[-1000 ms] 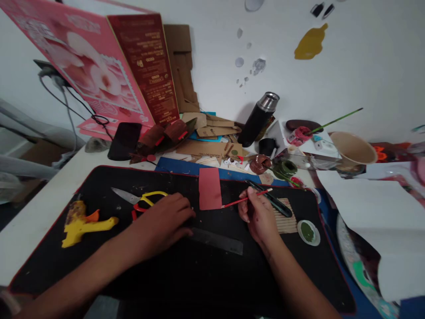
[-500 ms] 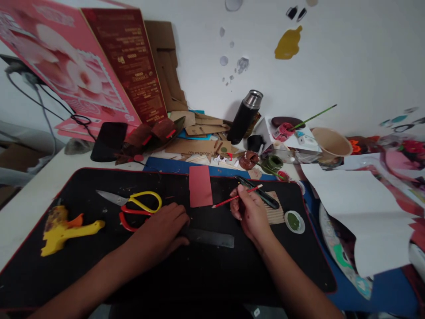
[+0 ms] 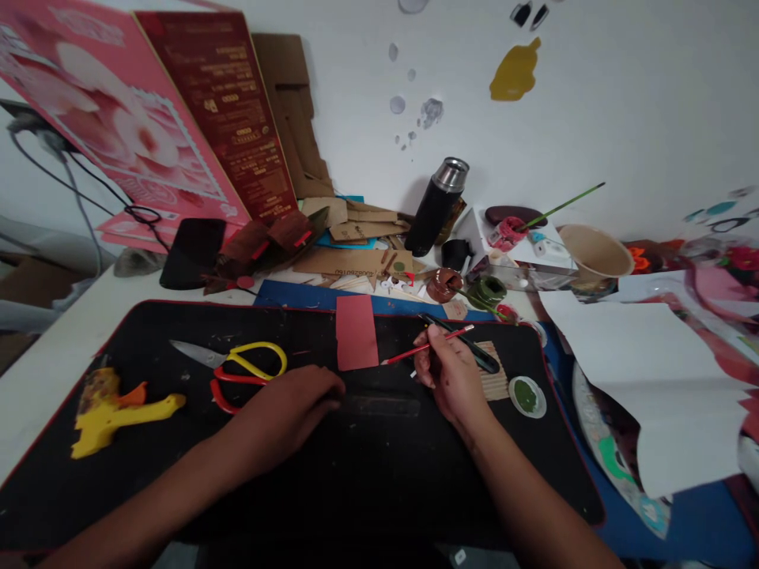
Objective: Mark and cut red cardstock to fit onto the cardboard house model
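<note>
My left hand (image 3: 311, 399) is closed on the left end of a dark see-through ruler (image 3: 383, 406), which lies across the black mat below a red card (image 3: 356, 333). Between the fingers of my right hand (image 3: 447, 367) is a red pencil (image 3: 427, 345), its tip pointing left near the card's lower right corner. Just behind that hand lie a dark green cutter (image 3: 485, 359) and a piece of corrugated cardboard (image 3: 494, 385). Scissors (image 3: 258, 359) with yellow and red handles rest beside my left forearm.
A yellow glue gun (image 3: 112, 415) lies at the mat's left. On the right are a small dish of green paint (image 3: 526, 397) and white paper (image 3: 652, 379). Along the back stand a black flask (image 3: 437, 207), paint jars and a pink box (image 3: 136, 118).
The ruler has moved up towards the red card and turned nearly level, with my left hand shifting slightly along with it. The pencil is held slightly higher.
</note>
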`<state>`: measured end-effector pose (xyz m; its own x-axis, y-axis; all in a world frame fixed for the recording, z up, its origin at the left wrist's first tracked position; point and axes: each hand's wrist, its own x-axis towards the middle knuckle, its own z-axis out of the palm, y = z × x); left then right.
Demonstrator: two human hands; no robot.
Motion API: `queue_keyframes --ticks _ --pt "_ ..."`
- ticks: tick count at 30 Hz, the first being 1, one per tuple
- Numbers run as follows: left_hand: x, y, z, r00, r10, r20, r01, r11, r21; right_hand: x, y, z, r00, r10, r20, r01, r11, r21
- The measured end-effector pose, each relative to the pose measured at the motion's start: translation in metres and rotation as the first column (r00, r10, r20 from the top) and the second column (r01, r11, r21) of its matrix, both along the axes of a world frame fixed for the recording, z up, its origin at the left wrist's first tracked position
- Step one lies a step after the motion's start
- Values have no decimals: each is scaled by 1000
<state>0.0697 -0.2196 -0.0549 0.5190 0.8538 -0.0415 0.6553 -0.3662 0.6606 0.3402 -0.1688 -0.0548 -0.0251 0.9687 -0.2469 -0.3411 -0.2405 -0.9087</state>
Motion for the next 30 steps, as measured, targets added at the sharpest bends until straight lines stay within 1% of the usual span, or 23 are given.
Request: queue_keyframes --ticks 3,7,10,12,15,18,21,24,27,30 --pt "2 11 -1 999 52 9 -52 998 19 3 4 5 1000 -8 -7 8 1000 13" --pt "11 23 -1 996 89 20 -90 995 37 6 9 10 1000 -18 -1 18 1000 25" --pt "19 29 -4 996 92 -1 -92 994 65 4 10 10 1000 -9 0 9 1000 10" --pt "22 30 -7 995 101 -15 -99 988 118 2 10 8 1000 6 3 -6 1000 8" --pt "20 27 -9 992 123 -41 -110 964 242 1 10 3 1000 20 14 -20 1000 4" --pt "13 18 -10 986 131 -99 -90 937 339 2 10 -1 1000 15 11 -15 1000 -11" --pt "4 8 -13 974 145 -173 -72 925 372 3 10 -4 1000 18 2 -18 1000 -17" --pt "-5 -1 -15 959 182 -215 -86 916 393 4 11 -4 1000 20 1 -20 1000 -17" --pt "-8 -5 -17 955 202 -219 -95 902 421 3 10 -5 1000 24 3 -24 1000 -18" --pt "-6 -5 -19 962 189 -198 -84 891 446 1 9 -4 1000 28 -2 -28 999 -27"
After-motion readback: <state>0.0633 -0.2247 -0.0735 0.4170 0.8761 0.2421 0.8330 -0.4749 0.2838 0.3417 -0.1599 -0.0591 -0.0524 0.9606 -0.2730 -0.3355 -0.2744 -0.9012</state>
